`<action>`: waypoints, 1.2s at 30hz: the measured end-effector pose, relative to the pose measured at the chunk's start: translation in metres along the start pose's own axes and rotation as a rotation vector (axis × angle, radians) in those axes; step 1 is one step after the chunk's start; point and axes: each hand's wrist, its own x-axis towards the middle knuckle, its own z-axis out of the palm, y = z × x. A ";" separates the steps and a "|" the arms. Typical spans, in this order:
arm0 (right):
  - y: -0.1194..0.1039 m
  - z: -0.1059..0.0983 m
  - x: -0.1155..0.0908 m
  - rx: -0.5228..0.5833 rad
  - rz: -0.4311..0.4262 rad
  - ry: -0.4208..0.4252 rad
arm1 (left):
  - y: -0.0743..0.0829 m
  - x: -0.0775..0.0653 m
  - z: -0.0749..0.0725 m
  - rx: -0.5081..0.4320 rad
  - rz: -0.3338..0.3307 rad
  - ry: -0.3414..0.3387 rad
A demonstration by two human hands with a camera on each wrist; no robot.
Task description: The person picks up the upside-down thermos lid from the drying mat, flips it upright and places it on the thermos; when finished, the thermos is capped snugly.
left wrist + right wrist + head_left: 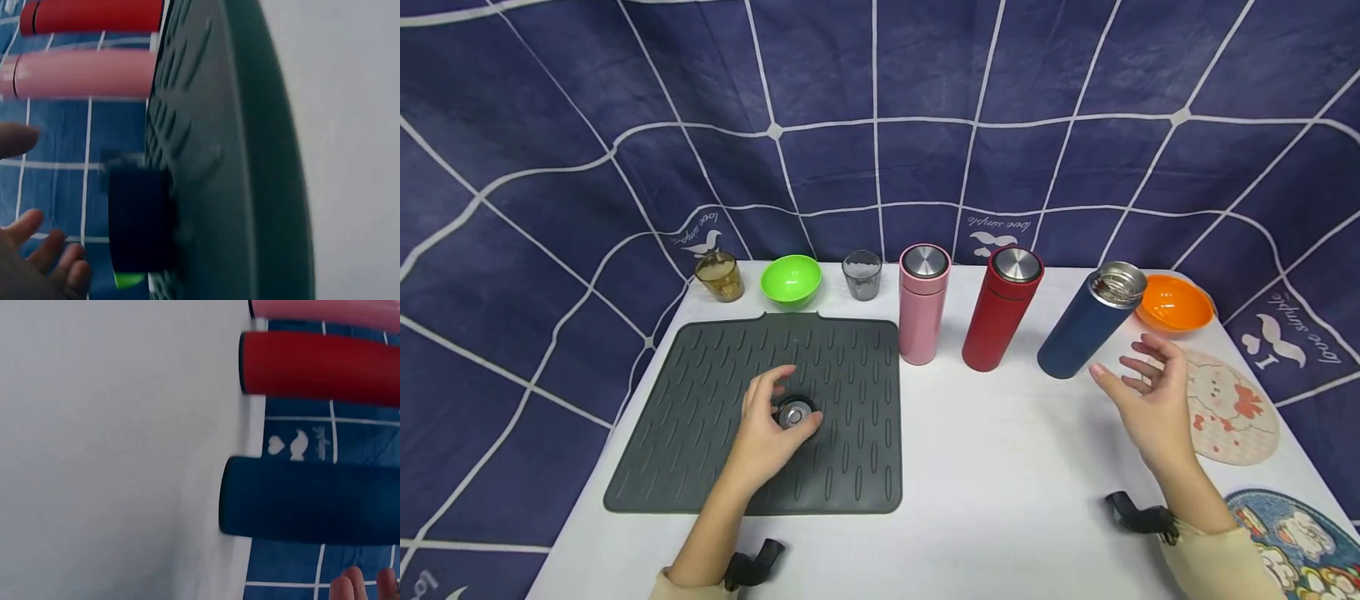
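A dark blue bottle lid (794, 412) rests on the grey drying mat (850, 492); in the left wrist view the lid (139, 219) shows its side. My left hand (767, 429) is just over and beside it, thumb and fingers spread apart, holding nothing. To the right, a blue thermos bottle (1082, 329) stands without a cap, its steel mouth uncovered. My right hand (1153, 400) hovers close to the right of this bottle, fingers loosely bent and apart from it. In the right wrist view only fingertips (353, 584) appear below the bottle.
Capped pink (921, 312) and red (996, 321) thermos bottles stand left of the blue one. Along the back are an amber glass (721, 277), a green bowl (792, 282) and a grey glass (862, 277). An orange bowl (1176, 305) and two round placemats (1232, 408) lie at right.
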 end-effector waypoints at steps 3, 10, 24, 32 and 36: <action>0.003 0.000 0.014 0.009 -0.011 -0.055 | -0.013 0.004 -0.005 0.071 -0.054 -0.047; 0.008 0.006 0.038 0.008 -0.042 -0.216 | -0.029 0.013 -0.004 0.223 -0.098 -0.133; 0.015 0.016 0.046 -0.082 -0.050 -0.178 | -0.027 0.015 -0.003 0.316 -0.163 -0.241; 0.021 0.011 0.041 -0.075 -0.065 -0.175 | -0.026 0.015 -0.001 0.350 -0.159 -0.205; 0.023 0.010 0.040 -0.072 -0.053 -0.191 | -0.022 0.013 0.000 0.312 -0.136 -0.131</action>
